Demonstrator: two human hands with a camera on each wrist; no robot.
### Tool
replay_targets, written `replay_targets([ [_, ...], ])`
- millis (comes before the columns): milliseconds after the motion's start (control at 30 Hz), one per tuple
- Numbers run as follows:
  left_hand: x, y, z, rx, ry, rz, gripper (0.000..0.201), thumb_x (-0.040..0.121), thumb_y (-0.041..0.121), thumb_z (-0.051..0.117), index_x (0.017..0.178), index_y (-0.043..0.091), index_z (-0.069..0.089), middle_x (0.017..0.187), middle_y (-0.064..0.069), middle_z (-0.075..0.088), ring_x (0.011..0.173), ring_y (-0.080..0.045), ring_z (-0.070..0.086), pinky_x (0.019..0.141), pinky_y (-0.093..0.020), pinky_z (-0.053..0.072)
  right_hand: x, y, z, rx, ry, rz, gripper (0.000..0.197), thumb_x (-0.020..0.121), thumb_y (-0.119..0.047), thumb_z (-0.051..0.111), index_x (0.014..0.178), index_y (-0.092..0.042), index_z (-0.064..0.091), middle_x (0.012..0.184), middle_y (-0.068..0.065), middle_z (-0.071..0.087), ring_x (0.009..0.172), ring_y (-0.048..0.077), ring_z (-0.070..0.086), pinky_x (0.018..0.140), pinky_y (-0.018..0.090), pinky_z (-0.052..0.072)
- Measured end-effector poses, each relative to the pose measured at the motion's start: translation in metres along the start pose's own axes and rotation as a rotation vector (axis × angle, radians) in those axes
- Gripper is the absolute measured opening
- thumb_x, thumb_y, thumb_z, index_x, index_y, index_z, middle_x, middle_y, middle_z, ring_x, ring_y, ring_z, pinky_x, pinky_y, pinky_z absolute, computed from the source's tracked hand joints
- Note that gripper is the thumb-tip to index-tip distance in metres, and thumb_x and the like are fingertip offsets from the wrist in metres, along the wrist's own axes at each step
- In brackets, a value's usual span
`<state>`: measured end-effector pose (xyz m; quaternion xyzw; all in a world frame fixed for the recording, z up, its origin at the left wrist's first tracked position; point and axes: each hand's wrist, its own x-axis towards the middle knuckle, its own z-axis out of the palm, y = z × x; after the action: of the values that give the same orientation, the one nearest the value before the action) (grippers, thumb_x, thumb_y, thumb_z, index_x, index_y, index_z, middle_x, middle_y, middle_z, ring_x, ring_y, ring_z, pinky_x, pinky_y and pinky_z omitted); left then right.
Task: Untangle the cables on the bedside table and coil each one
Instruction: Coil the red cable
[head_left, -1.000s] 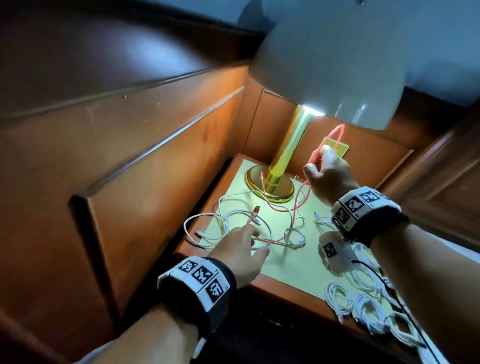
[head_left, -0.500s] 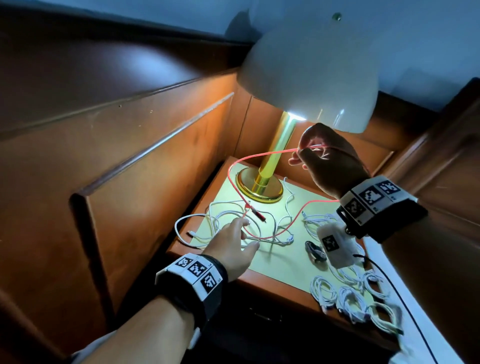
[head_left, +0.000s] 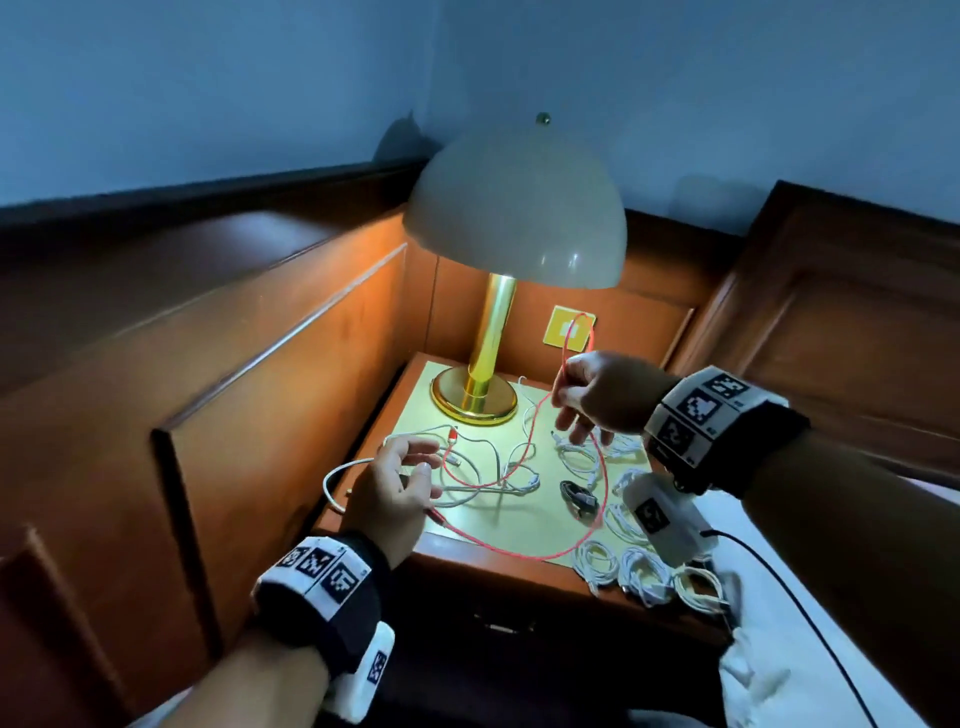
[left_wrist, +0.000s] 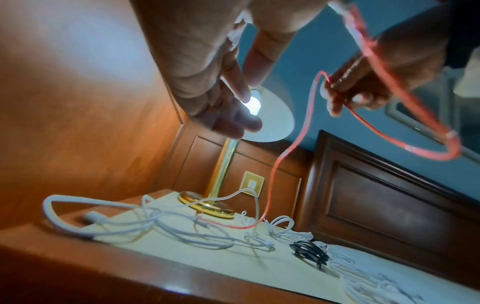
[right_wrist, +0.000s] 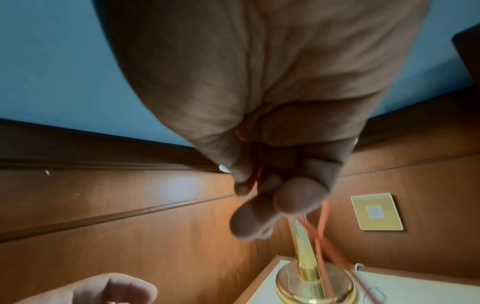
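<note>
The red cable (head_left: 602, 483) runs from the right hand (head_left: 597, 395), which pinches a loop of it above the table (head_left: 467, 551), down and across to the left hand (head_left: 395, 488). Left hand is w/ fingers loosely open, holding nothing I can see. The cable's free end lies just beside the left hand, so this hand is nearer to feed it; white cables (head_left: 483, 467) are still tangled betw. the hands

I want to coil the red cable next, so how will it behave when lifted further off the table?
Probably floppy: the red cable sags in a long loop below the right hand that pinches it. Likely light, since a fingertip grip holds it up. It may snag, because its lower run crosses the tangled white cables near the left hand.
</note>
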<state>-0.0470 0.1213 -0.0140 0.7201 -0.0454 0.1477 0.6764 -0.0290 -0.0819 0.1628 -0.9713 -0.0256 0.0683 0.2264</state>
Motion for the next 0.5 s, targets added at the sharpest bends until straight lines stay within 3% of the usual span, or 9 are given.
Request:
replay_targets([
  [100,0.0,0.02,0.005,0.137,-0.066,0.104,0.022,0.084,0.025,0.053,0.101,0.037,0.061,0.099,0.01,0.07,0.077,-0.012,0.071,0.071,-0.038,0.06,-0.023,-0.009,-0.022,-0.027,0.255,-0.084,0.018,0.102,-0.011,0.047,0.092,-0.012,0.062,0.079,0.003,0.071,0.06,0.012,0.071,0.046,0.022,0.048],
  [167,0.005,0.047,0.009,0.195,-0.113,0.148,0.031,0.089,0.015,0.057,0.112,0.036,0.055,0.111,0.005,0.067,0.085,-0.015,0.071,0.076,-0.043,0.06,-0.038,-0.016,-0.041,-0.03,0.377,-0.125,0.02,0.102,-0.014,0.049,0.088,-0.017,0.062,0.077,-0.002,0.068,0.057,0.009,0.07,0.047,0.019,0.046],
  [267,0.023,0.112,0.022,0.236,-0.165,0.185,0.062,0.092,0.012,0.065,0.143,0.031,0.034,0.144,-0.003,0.047,0.102,-0.025,0.066,0.088,-0.05,0.057,-0.064,-0.031,-0.065,-0.008,0.49,-0.241,0.027,0.105,-0.024,0.044,0.082,-0.022,0.059,0.07,-0.001,0.066,0.049,0.005,0.063,0.048,0.013,0.042],
  [367,0.046,0.188,0.036,0.251,-0.199,0.286,0.096,0.086,0.025,0.074,0.154,0.039,0.008,0.162,-0.004,0.024,0.121,-0.041,0.058,0.099,-0.058,0.049,-0.096,-0.053,-0.089,0.032,0.606,-0.359,0.025,0.106,-0.028,0.044,0.092,-0.019,0.062,0.072,-0.001,0.066,0.053,0.007,0.062,0.052,0.015,0.045],
  [433,0.057,0.228,0.042,0.29,-0.231,0.313,0.099,0.084,0.028,0.075,0.154,0.037,0.006,0.157,-0.006,0.032,0.118,-0.037,0.061,0.095,-0.055,0.053,-0.12,-0.067,-0.108,0.072,0.681,-0.448,0.024,0.106,-0.028,0.043,0.095,-0.019,0.062,0.074,-0.002,0.065,0.057,0.006,0.063,0.056,0.016,0.047],
  [500,0.059,0.252,0.045,0.333,-0.305,0.263,0.075,0.092,0.023,0.07,0.151,0.026,0.024,0.134,-0.004,0.053,0.092,-0.021,0.073,0.074,-0.04,0.062,-0.146,-0.078,-0.127,0.113,0.77,-0.54,0.023,0.106,-0.026,0.043,0.095,-0.017,0.061,0.074,-0.003,0.065,0.057,0.004,0.063,0.056,0.015,0.048],
])
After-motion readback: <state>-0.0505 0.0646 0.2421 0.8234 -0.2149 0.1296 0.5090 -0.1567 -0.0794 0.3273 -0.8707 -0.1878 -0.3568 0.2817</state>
